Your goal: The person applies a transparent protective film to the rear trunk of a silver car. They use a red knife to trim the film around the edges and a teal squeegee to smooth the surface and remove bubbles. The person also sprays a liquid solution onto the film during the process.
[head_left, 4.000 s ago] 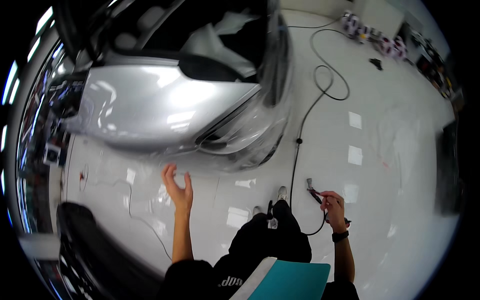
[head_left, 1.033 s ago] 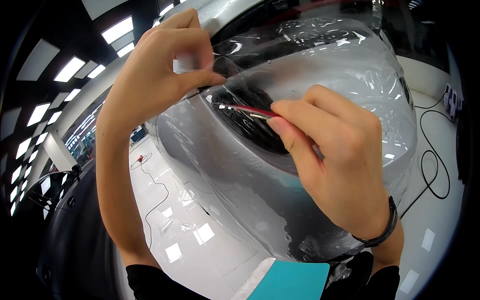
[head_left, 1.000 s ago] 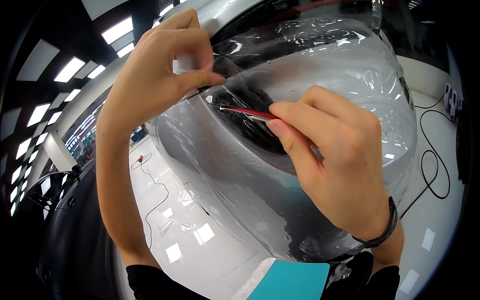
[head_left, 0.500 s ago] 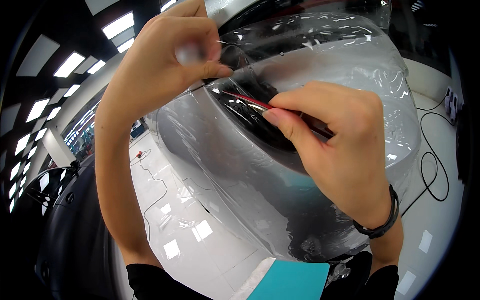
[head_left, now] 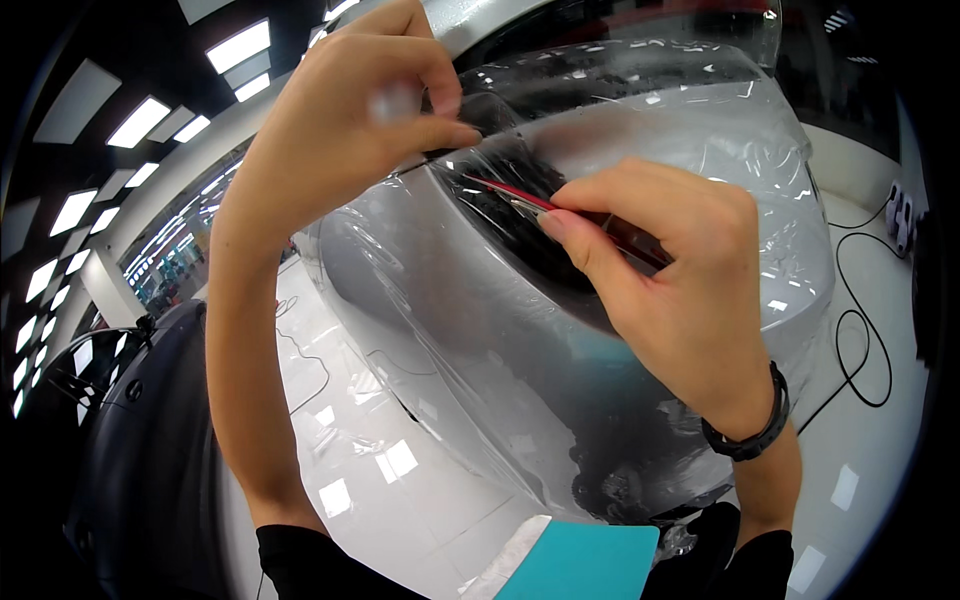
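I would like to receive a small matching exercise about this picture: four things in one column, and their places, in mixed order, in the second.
Things:
1. slim red tool
2. black wristband
3. teal sheet
4. looped black cable

Places:
A. on the floor at the right
B. in the right hand
C. at the picture's lower edge
D. around a wrist

Right pairs: 1-B, 2-D, 3-C, 4-A

skinny red tool (head_left: pixel 510 192), slanted, tip pointing up-left over the glossy dark inset (head_left: pixel 515 232) | clear film (head_left: pixel 785 170), pretty wrinkly, draped over silver car body (head_left: pixel 480 22)
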Demonstrator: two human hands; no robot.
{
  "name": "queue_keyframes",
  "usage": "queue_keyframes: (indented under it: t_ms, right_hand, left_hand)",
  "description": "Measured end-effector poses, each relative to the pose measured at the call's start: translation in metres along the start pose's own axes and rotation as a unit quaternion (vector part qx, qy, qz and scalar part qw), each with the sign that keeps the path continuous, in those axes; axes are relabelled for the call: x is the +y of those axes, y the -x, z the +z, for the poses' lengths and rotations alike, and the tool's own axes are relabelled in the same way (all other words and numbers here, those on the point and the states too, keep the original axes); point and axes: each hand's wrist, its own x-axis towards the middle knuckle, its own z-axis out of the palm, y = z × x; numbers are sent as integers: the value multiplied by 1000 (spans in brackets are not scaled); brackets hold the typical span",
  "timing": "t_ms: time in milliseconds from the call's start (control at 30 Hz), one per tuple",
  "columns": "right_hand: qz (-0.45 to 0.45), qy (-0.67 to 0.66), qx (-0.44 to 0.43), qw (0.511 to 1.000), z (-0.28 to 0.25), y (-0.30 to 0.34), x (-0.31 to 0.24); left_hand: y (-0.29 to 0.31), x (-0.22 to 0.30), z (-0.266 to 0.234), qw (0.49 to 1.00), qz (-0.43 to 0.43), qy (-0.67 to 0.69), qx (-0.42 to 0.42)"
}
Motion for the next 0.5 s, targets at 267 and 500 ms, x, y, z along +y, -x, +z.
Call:
queue_keyframes:
  t_ms: [267, 500]
  right_hand:
    - [-11, 29, 2, 1000, 0, 0, -1]
    - [-44, 75, 2, 996, 1, 0, -1]
  left_hand:
    - [1, 3, 1, 1000, 5, -18, 10]
    - [1, 5, 4, 999, 19, -38, 16]
